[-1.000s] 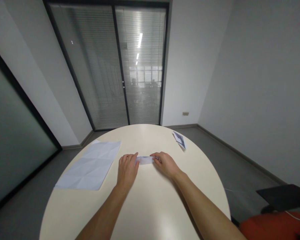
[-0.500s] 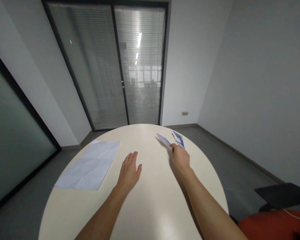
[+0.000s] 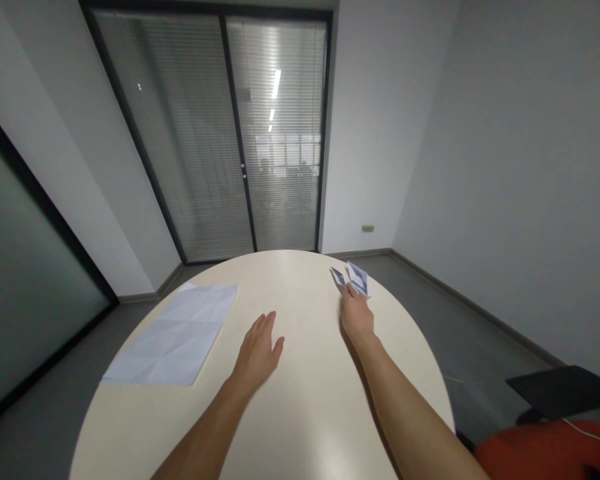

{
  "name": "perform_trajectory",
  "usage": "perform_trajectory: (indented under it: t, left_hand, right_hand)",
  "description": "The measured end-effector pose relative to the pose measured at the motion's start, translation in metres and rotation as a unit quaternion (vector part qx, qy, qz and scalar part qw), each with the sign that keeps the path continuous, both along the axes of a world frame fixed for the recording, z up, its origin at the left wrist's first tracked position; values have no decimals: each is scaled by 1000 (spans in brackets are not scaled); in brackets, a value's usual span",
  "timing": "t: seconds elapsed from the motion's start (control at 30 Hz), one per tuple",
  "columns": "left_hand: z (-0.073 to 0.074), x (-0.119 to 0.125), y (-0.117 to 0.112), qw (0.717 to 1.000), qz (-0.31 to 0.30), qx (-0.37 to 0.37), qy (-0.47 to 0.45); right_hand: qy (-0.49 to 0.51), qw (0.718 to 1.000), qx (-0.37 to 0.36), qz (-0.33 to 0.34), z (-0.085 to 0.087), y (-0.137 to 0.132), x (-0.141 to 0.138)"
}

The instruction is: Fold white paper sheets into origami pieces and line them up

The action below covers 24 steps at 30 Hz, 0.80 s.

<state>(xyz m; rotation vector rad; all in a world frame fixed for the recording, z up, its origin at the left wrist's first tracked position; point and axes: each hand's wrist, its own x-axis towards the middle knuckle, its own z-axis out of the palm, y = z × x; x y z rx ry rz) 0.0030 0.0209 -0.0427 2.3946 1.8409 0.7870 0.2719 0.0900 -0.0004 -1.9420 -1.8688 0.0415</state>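
Note:
My right hand (image 3: 357, 317) is at the far right of the round table, its fingers closed on a small folded paper (image 3: 338, 277). Just right of that piece lies another folded paper (image 3: 359, 276) with darker shaded folds, close to my fingertips. I cannot tell whether the two pieces touch. My left hand (image 3: 257, 350) hovers over or rests on the middle of the table, fingers stretched out and thumb apart, holding nothing. To its left lies a large white sheet of paper (image 3: 177, 337), spread flat and marked by fold creases.
The round cream table (image 3: 300, 400) has a curved edge all around. At the lower right stands a chair with a red seat (image 3: 525, 453) and a black part (image 3: 563, 390), with a thin white cable. Beyond are a glass door with blinds (image 3: 280, 200) and grey walls.
My right hand has turned and brought the folded paper to the right, beside the other folded piece. My left hand stays nearly where it was. The view has shifted slightly.

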Motion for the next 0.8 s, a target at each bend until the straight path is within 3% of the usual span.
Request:
perform_trajectory:
  t: [0.37, 0.53, 0.67, 0.8]
  left_hand:
    - [6, -1, 0, 1000, 21, -3, 15]
    - [22, -11, -5, 987, 140, -1, 81]
    - [34, -29, -8, 956, 260, -30, 135]
    - [41, -53, -9, 927, 328, -60, 172]
  right_hand:
    - [-52, 998, 5, -17, -7, 7, -7]
    - [-8, 999, 30, -19, -6, 1, -11]
    - [5, 997, 79, 7, -2, -6, -20]
    - [19, 995, 86, 54, -1, -11, -28]
